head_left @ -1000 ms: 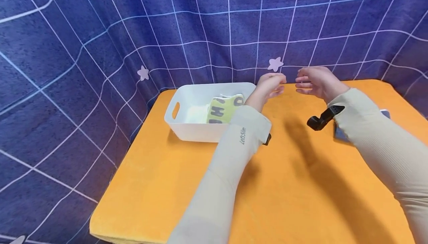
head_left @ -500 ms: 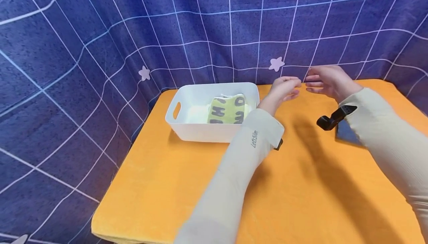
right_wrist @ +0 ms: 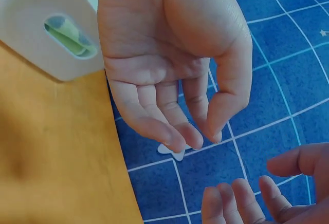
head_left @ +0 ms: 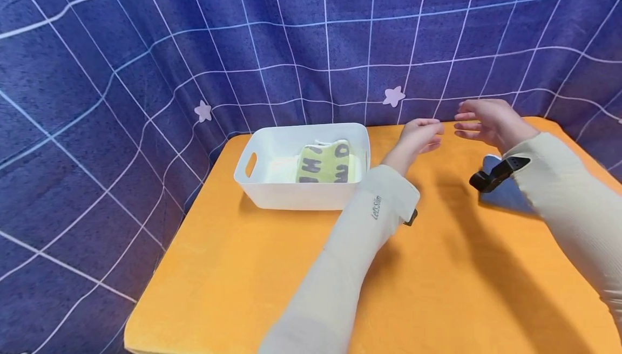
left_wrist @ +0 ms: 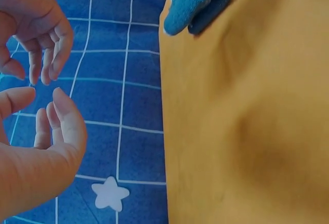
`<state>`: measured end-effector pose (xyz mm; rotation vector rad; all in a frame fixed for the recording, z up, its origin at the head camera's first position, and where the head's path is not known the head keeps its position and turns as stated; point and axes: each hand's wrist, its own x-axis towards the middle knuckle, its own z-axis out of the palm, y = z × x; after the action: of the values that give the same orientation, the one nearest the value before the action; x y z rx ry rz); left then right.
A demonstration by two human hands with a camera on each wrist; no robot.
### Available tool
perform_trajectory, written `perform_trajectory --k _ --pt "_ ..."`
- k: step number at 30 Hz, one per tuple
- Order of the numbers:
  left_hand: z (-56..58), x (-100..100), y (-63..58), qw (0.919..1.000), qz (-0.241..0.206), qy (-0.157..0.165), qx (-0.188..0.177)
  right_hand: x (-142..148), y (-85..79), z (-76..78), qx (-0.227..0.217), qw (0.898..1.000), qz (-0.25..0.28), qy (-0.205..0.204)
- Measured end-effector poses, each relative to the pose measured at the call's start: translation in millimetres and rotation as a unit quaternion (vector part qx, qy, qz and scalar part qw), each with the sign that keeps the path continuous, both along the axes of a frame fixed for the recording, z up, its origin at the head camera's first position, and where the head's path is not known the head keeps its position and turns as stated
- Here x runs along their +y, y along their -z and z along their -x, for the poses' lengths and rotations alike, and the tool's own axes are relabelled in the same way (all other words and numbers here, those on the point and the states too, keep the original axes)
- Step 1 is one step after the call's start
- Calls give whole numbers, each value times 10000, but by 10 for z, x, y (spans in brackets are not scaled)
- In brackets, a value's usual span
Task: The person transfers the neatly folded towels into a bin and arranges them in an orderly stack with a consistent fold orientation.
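Observation:
My left hand (head_left: 419, 137) hovers above the table, right of a white plastic bin. My right hand (head_left: 493, 122) faces it a short gap away, palm inward. Loosely bent fingers show on both hands, and neither holds anything. In the right wrist view the right hand (right_wrist: 169, 54) fills the top middle, with left fingertips at lower right. Inside the bin (head_left: 291, 195) lies a yellow-green cloth (head_left: 324, 162) with grey letters. A blue plush-textured cloth (head_left: 505, 195) lies under my right forearm, which partly hides it; in the left wrist view this blue cloth (left_wrist: 198, 3) shows at the top.
The table (head_left: 233, 273) has an orange cover. Behind and to the left hangs a dark blue curtain (head_left: 291, 46) with a white grid and stars. A black strap mount (head_left: 500, 175) sits on my right wrist.
Both hands have drifted right, the left hand moving away from the bin's right end. More of the bin's contents and of the blue cloth now show.

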<state>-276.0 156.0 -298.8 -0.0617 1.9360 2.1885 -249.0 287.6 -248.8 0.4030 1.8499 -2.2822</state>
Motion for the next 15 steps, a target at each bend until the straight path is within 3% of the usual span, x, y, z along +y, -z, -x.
perform_trajectory --k 6,15 --pt "-32 102 43 9996 -128 227 73 125 13 -25 -62 9998 165 72" --pt "-60 382 200 9990 -326 302 4 406 108 -83 -160 9984 463 274"
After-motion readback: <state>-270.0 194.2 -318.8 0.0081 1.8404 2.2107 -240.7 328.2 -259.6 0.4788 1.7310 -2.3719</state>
